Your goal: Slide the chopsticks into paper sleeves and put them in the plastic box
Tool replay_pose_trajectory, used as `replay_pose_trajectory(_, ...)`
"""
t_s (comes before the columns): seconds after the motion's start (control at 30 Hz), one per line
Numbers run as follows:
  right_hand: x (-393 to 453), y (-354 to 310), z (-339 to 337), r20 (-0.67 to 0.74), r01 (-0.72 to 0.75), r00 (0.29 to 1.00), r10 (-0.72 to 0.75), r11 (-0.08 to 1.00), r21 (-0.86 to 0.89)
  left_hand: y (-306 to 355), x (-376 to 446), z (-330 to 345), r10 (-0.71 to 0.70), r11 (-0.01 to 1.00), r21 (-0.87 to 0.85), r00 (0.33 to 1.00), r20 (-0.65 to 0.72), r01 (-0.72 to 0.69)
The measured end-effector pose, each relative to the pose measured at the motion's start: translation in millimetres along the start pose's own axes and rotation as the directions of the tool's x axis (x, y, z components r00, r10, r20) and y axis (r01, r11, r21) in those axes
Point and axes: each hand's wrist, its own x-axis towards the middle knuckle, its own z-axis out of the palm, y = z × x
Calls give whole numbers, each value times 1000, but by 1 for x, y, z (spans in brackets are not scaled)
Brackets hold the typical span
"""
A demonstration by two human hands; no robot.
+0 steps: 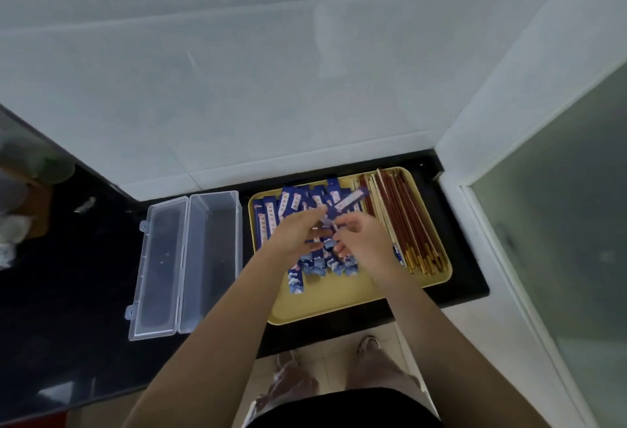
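Both hands are meeting over the middle of the yellow tray [325, 305], which is sitting on the black surface [84, 292] at about 3 o'clock from the plastic box.

Left hand [298, 234]: fingers are curling around the near end of a blue paper sleeve [346, 203]; the sleeve is angling up and away toward 1 o'clock, its far tip hanging over the pile and close to the chopsticks. Grip reads as a pinch.

Right hand [359, 241]: fingers are bunching narrow against the same sleeve end, just beside the left fingertips. Something small and pale is showing between the two hands; motion blur is keeping it unclear whether that is a chopstick tip or the sleeve mouth.

Loose sleeves [295, 278]: a heap of blue printed sleeves is lying across the left and centre of the tray, partly under both hands, a few ends sticking out toward 6 o'clock.

Chopsticks [403, 220]: a bundle of reddish-brown sticks, with some pale ones, is lying along the right side of the tray, running roughly 12 to 6 o'clock, the gold-banded ends toward 5 o'clock.

Plastic box [212, 258]: clear, long, lying open on the surface just left of the tray, its lid [159, 271] hinged flat at its 9 o'clock side. Nothing sleeved is visible inside.

Person's legs and shoes are showing at 6 o'clock, below the surface edge.
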Motion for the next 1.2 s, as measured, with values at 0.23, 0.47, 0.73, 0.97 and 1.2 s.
replay_pose_trajectory(0.23,8,11,-25,110,-6,994,15,997,-82,-9,22,39,-8,1000,-15,986,-165,6)
replay_pose_trajectory(0.47,50,48,-99,-312,-108,948,-63,859,-501,-13,51,67,12,979,195,945,-327,55)
replay_pose_trajectory(0.73,86,74,-122,-110,-161,987,120,823,-544,-14,73,124,4,973,217,940,-340,74)
replay_pose_trajectory(0.97,86,63,-145,-5,20,1000,-24,904,-427,-6,68,141,542,354,924,837,-75,-147)
replay_pose_trajectory(1.2,67,24,-155,307,235,942,-138,922,-308,17,71,149,443,-307,920,820,363,-242)
